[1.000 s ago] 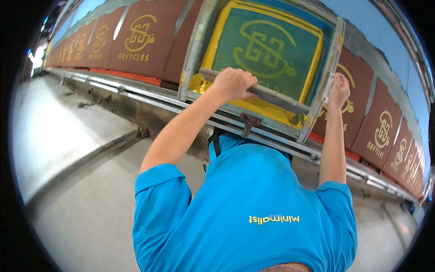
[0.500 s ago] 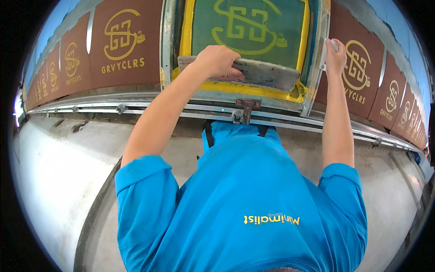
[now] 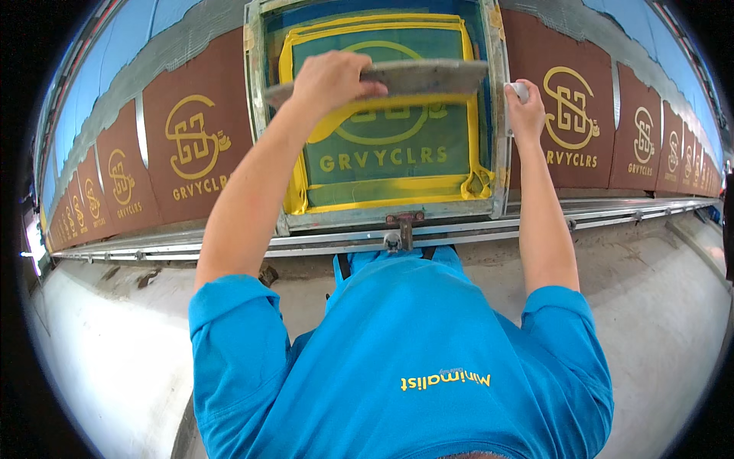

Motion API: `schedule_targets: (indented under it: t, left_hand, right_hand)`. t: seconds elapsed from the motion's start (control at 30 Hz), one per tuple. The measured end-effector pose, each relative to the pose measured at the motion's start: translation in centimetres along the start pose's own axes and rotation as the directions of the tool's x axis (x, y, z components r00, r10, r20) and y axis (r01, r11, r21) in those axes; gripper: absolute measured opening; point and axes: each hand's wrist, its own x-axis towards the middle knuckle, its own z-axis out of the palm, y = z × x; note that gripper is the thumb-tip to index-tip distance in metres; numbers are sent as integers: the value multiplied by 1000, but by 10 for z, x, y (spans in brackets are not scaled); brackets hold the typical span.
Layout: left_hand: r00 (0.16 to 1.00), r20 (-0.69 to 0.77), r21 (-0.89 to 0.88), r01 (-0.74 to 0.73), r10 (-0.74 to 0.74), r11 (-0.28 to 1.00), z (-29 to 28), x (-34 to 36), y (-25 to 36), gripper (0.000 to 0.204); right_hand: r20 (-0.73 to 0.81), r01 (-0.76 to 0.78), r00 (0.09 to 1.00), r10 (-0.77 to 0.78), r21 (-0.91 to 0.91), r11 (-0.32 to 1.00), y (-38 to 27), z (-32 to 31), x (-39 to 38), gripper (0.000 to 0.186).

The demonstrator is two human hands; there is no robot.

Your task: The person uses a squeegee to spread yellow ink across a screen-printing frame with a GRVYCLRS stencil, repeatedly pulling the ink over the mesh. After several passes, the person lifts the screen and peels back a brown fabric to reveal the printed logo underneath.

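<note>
My left hand [image 3: 330, 83] is wrapped round a long grey squeegee [image 3: 428, 77], which lies crosswise over the screen printing frame [image 3: 495, 107]. Yellow ink [image 3: 340, 122] shows below the blade on the green mesh [image 3: 382, 170], and thick yellow lines border the mesh with a blob at its near right corner. A round yellow emblem and lettering show in the mesh, the emblem partly covered by the squeegee. At the frame's right side, my right hand [image 3: 526, 111] grips a white knob-like handle [image 3: 519, 92].
Brown fabric panels [image 3: 581, 168] with yellow printed emblems run along the table on both sides of the frame. A metal rail [image 3: 321, 243] follows the table's near edge, with a clamp-like bracket [image 3: 399, 232] by the frame. Pale floor [image 3: 122, 329] lies below.
My left hand has moved the squeegee from the near end of the mesh toward the far end, uncovering the lettering. My right hand stays on the handle. The view has shifted too.
</note>
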Motion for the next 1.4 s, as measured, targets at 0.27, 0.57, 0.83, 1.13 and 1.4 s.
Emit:
schedule_targets:
  t: [0.27,0.57,0.83,1.13,1.4]
  left_hand:
    - [972,-202,158,-88,120,983,-10,57,-29,41]
    - [976,181,42,119,-125,992,-52,-19,-57,40]
    - [985,150,60,71,-80,996,-62,-30,-34,34]
    - [983,116,190,116,-140,975,-57,7,-39,55]
    - [982,82,149,158,-172,976,-65,-13,-44,52]
  right_hand:
    - [-15,-20,1000,20,-25,999,-5,-23,-37,41]
    - [-169,603,735,-656,-278,747,-95,-48,-45,61]
    - [292,846,527,-798,-95,525,-142,-28,13,27]
    - [437,743,665,-605,-316,589,-167,-31,46,28]
    - [412,726,686,-599,-350,592,-189,-31,18,33]
